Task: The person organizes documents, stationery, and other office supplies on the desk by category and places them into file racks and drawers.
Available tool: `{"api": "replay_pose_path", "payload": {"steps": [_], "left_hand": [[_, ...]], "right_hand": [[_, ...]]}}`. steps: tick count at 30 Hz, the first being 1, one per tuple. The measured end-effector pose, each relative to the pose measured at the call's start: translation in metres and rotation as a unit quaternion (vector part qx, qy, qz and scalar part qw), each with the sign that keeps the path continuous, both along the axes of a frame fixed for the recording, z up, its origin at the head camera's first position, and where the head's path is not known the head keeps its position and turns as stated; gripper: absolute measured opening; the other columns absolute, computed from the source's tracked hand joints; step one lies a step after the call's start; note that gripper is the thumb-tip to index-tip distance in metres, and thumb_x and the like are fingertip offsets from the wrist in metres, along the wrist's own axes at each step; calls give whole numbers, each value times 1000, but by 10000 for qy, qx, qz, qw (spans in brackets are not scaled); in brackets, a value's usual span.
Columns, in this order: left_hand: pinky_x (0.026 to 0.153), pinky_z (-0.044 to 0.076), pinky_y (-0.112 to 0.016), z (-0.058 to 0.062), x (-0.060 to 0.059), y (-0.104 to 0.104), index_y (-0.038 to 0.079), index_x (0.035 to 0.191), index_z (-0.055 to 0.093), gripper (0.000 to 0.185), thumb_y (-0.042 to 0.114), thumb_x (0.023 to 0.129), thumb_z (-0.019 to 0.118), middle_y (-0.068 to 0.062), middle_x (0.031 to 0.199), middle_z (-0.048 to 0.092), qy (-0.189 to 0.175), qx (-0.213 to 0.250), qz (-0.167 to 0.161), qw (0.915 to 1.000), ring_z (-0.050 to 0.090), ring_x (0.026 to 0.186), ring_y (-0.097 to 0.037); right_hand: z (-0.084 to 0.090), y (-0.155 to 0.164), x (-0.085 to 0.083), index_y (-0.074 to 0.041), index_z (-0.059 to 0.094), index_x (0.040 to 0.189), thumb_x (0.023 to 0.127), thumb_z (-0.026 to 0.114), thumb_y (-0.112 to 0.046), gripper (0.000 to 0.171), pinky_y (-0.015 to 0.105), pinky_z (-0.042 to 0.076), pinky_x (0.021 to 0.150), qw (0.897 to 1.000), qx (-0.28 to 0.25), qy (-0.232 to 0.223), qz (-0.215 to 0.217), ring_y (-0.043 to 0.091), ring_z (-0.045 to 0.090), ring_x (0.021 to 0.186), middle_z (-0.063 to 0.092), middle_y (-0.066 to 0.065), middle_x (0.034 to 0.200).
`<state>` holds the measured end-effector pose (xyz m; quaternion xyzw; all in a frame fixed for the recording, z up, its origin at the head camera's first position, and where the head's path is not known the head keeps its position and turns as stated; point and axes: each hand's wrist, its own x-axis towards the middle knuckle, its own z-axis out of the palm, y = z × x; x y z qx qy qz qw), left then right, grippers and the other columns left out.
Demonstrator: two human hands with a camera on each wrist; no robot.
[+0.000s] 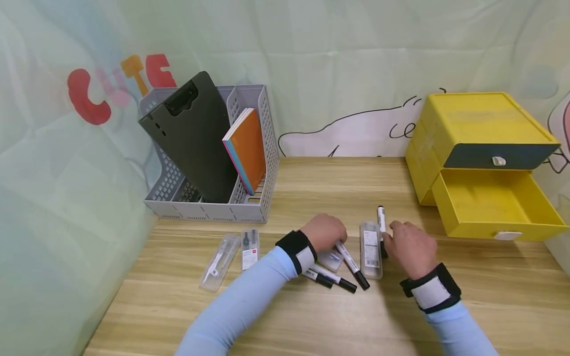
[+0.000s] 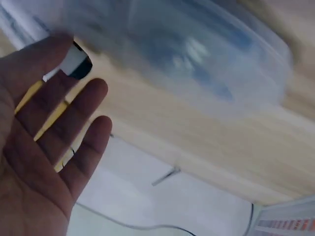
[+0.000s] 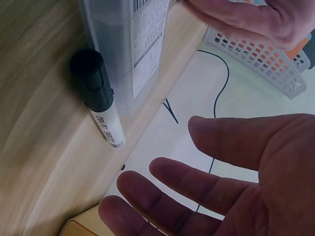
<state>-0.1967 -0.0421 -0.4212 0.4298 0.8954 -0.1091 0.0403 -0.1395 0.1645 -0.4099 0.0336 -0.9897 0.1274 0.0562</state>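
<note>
In the head view my left hand [image 1: 324,232] pinches the white end of a black-capped marker [image 1: 352,264] between thumb and forefinger; the other fingers are extended in the left wrist view. Two more markers [image 1: 334,278] lie beneath that wrist, beside a small clear case [image 1: 331,259] partly covered by the hand. My right hand [image 1: 411,247], fingers spread and slightly bent, hovers just right of another marker [image 1: 381,220]. That marker lies along a clear pencil-lead-like case with a white label [image 1: 371,249]. In the right wrist view a gap separates the fingers from the marker [image 3: 101,98].
Two clear slim cases [image 1: 220,262] [image 1: 250,248] lie to the left. Behind them a grey organizer [image 1: 209,211] holds a black clipboard [image 1: 196,138] and an orange notebook [image 1: 251,148]. At right stands a yellow drawer box [image 1: 485,118], its lower drawer [image 1: 467,225] pulled out.
</note>
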Motion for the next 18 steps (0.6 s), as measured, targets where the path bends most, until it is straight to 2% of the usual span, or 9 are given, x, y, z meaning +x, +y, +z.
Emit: {"api": "replay_pose_path", "payload": {"steps": [5,9,13,18], "left_hand": [[81,52,-28,18,-11,-19,23,100,79,17,12,89,73,9,99,73,-477,274,454,9975,65,92,-10],[77,51,-30,29,-20,-29,20,104,78,15,19,90,74,6,97,73,-681,649,977,9908,64,86,-11],[67,48,-29,34,-22,-26,14,99,77,13,24,92,73,4,85,69,-755,1111,1307,9823,57,72,-11],[62,44,-25,33,-18,-12,11,93,77,16,26,92,72,4,78,66,-1087,1659,1378,9704,55,67,-10]], "right_hand": [[5,1,-2,6,68,107,93,66,-20,30,41,44,44,9996,19,-255,-99,30,60,60,67,24,87],[7,0,-5,5,69,103,94,64,-21,28,39,43,45,9993,28,-346,-149,27,57,59,66,20,81],[7,-6,-11,3,69,94,96,62,-22,26,37,39,45,9992,-4,-386,-81,26,54,58,60,14,72],[6,-19,-23,0,71,92,101,53,-29,35,34,38,47,9976,-277,-633,63,24,52,59,55,9,69]]}}
